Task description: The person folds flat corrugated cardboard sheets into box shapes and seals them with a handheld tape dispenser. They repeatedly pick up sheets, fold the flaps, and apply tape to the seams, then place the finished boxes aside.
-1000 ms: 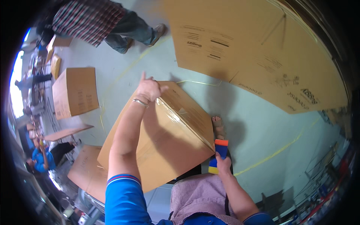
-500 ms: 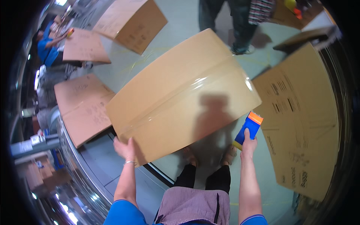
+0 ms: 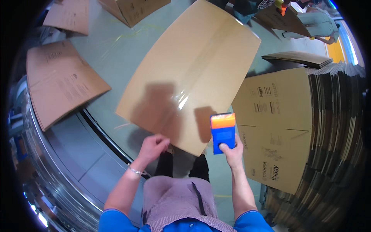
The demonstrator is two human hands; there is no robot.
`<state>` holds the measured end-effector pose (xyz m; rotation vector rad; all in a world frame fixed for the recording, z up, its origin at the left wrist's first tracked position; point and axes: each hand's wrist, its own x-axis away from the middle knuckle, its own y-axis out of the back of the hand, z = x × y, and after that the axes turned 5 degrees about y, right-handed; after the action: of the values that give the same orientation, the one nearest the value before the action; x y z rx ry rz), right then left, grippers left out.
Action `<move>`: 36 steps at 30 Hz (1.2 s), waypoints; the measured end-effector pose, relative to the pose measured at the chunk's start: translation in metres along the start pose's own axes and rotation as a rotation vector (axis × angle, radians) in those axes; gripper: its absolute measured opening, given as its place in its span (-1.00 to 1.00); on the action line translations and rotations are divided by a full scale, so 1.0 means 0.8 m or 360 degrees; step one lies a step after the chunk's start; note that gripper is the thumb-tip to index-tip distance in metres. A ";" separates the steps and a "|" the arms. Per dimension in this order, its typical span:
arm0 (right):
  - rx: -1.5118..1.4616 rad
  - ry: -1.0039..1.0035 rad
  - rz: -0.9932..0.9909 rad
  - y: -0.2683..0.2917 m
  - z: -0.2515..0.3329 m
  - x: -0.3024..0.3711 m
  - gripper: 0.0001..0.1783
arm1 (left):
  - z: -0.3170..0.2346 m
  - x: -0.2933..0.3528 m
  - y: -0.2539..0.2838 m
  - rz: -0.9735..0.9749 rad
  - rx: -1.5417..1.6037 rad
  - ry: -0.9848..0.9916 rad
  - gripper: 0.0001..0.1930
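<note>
A large cardboard box [image 3: 201, 58] lies before me, a strip of clear tape [image 3: 205, 58] along the middle of its upper face. In my right hand [image 3: 233, 152] is a blue and orange tape dispenser [image 3: 223, 135], held up beside the box's near right corner, with my thumb on its blue face. My left hand [image 3: 154, 147] is loosely closed, fingers curled and thumb against them. It sits at the box's near edge; whether it touches the cardboard I cannot tell. Shadows fall across the near part of the box.
On the right, a tall stack of flattened cartons [image 3: 328, 127] stands behind a printed cardboard sheet [image 3: 276, 127]. Another carton [image 3: 63, 81] is at the left, by a grey platform [image 3: 92, 154]. Farther back are another box [image 3: 135, 9] and a person in pale clothing [image 3: 315, 25].
The box has turned counter-clockwise, its near end swinging toward me. My left hand has left its corner and moved right. My right hand has brought the tape dispenser left and upright.
</note>
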<state>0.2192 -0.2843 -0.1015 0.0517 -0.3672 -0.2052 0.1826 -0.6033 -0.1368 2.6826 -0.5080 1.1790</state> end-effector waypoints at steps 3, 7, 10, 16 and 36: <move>0.0171 -0.0002 0.0238 -0.012 0.023 0.040 -0.31 | -0.080 0.001 -0.020 -0.0011 0.0153 -0.0406 -0.69; 0.0557 0.0041 0.0586 -0.022 0.033 0.066 -0.24 | -0.093 0.012 -0.027 0.0652 0.0627 -0.0079 -0.73; 0.0685 -0.0003 0.0776 -0.015 0.026 0.088 -0.23 | -0.050 0.035 -0.031 0.0665 0.0640 0.0089 -0.80; 0.0795 -0.0144 0.0938 -0.037 0.018 0.113 -0.21 | 0.019 0.080 -0.053 0.0210 0.0813 0.0159 -0.85; 0.0740 -0.0096 0.1055 -0.094 0.013 0.081 -0.21 | 0.297 0.033 0.073 -0.0502 -0.1287 0.0704 -0.82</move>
<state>0.2607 -0.3713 -0.0757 0.3761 -0.4675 0.5385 0.3398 -0.7317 -0.2764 1.6876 -0.3597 1.1068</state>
